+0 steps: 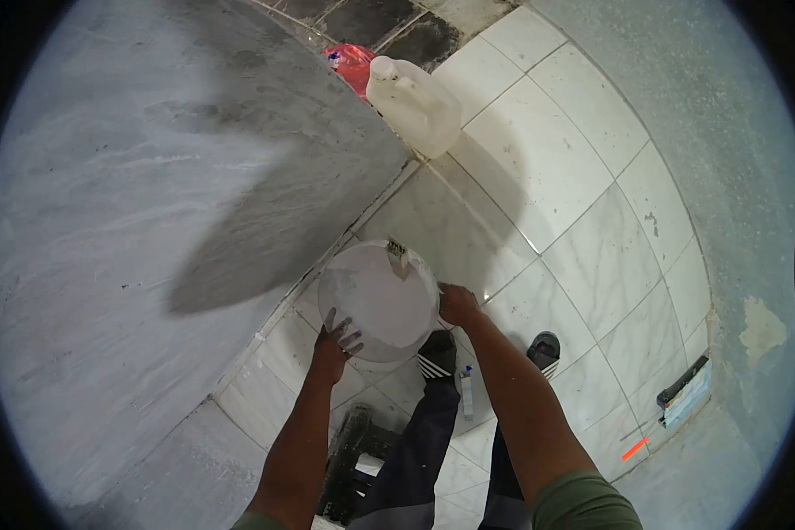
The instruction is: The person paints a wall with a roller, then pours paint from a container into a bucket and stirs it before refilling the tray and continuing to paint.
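Note:
A round white bucket (375, 305), pale grey on its upper face, is between my two hands above the tiled floor, close to the grey wall. My left hand (336, 343) grips its lower left edge, fingers spread over the side and smeared with something pale. At the right edge, my right hand (458, 305) is closed on the bucket, its fingertips partly hidden. A small dark and whitish patch (397, 256) shows at the bucket's far rim.
A cream plastic jerrycan (426, 110) stands at the wall corner beside a red packet (352, 66). Below are a black plastic stool-like object (353, 459) and a small white tube (467, 393). Along the right wall lie a blue packet (687, 397) and an orange strip (635, 449).

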Motion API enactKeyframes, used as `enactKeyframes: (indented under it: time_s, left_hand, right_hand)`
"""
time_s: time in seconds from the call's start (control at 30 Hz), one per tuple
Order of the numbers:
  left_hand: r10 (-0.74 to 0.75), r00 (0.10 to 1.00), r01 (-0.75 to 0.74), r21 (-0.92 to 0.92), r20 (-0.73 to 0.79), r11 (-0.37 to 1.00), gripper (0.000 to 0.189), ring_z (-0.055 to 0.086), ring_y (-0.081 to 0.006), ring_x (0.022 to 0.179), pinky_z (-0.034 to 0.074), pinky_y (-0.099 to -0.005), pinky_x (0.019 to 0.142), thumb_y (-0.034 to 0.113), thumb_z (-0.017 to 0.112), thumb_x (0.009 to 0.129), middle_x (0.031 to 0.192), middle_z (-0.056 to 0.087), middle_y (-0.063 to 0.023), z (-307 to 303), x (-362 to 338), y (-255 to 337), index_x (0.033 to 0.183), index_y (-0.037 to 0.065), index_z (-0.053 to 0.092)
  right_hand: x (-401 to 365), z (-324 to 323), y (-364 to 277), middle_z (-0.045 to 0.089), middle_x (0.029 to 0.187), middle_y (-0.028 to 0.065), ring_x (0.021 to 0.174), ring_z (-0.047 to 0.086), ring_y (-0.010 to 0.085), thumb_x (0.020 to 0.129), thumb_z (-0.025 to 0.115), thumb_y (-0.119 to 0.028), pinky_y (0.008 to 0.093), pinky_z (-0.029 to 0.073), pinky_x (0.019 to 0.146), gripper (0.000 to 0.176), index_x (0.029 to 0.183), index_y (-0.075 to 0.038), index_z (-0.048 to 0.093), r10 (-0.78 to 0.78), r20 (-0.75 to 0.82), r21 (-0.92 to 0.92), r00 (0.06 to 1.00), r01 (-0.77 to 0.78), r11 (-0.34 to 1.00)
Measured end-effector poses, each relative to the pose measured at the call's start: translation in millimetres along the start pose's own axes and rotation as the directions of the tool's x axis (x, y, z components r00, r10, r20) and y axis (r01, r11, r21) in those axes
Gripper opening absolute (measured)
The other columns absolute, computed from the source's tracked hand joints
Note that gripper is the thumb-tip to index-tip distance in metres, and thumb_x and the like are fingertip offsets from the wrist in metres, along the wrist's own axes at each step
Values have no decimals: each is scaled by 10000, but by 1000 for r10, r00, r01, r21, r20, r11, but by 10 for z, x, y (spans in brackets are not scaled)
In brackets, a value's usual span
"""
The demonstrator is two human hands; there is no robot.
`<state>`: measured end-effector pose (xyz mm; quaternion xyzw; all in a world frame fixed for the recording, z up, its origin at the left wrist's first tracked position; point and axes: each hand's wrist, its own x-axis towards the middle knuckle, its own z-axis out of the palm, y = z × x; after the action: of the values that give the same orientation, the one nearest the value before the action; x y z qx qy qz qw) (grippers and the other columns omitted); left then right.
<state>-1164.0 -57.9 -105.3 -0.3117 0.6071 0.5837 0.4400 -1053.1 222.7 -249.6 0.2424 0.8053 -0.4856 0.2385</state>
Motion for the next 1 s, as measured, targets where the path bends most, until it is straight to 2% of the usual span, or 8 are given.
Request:
enactKeyframes:
  time_s: [0.27,0.5,0.57,0.7,0.73,0.8,0.9,1.0]
  left_hand:
    - [-70,997,72,-80,22,994,651,492,-351,1256,477,-507,991,117,456,970,1501,369,-119,143,-205,-14,1544,278,195]
    - [-99,988,68,239,121,969,727,529,-322,1225,512,-478,946,145,566,921,1475,415,-107,781,-1185,-3,1545,240,206]
    - [-116,979,55,330,168,942,691,552,-310,1191,528,-458,923,120,534,931,1458,434,-108,1107,-1545,81,1541,211,223]
    - [-132,954,-27,519,267,854,560,611,-274,1097,545,-399,882,121,486,977,1376,520,-120,1787,-2312,194,1509,123,311]
    - [-134,948,-42,530,289,847,560,611,-274,1097,545,-399,882,121,486,977,1376,520,-120,1929,-2433,164,1509,123,311]
    - [-89,944,-159,675,318,721,469,623,-242,1077,536,-370,871,158,500,992,1290,585,-133,2144,-2676,57,1444,66,420]
    - [-75,927,-248,750,367,614,448,623,-222,1072,522,-360,872,213,554,982,1217,625,-146,2646,-3087,-45,1390,38,488]
    - [-156,884,-391,879,441,273,505,626,-255,1091,508,-376,902,294,628,945,1198,636,-172,3332,-3704,-128,1359,30,512]
  right_hand:
    - [-284,-44,-60,687,899,197,921,660,399,847,552,-231,506,518,819,196,948,-87,639,17,-73,-164,997,-29,986]
    - [-1898,-426,28,693,954,178,947,656,397,771,665,-398,489,511,827,362,996,-115,642,233,-235,59,944,-226,972]
    - [-2483,-610,15,700,907,168,911,662,406,742,681,-374,489,515,812,368,999,-111,679,142,-423,76,895,-121,990]
    - [-3616,-866,65,700,880,170,897,663,408,720,693,-359,481,521,796,362,971,-99,698,294,-445,195,846,-229,954]
    - [-3777,-608,351,701,879,169,897,664,407,712,698,-354,481,524,785,350,946,-94,700,378,-478,386,793,-197,901]
    - [-4248,-545,517,702,877,168,897,664,406,704,702,-349,480,526,774,339,921,-88,702,480,-490,574,727,-146,806]
    - [-4957,-877,524,703,849,165,856,676,394,693,710,-351,483,533,738,337,893,-81,707,371,-534,478,759,-90,874]
    - [-5644,-1372,401,702,811,165,807,687,381,686,718,-371,477,541,705,332,857,-86,716,455,-474,200,754,-412,889]
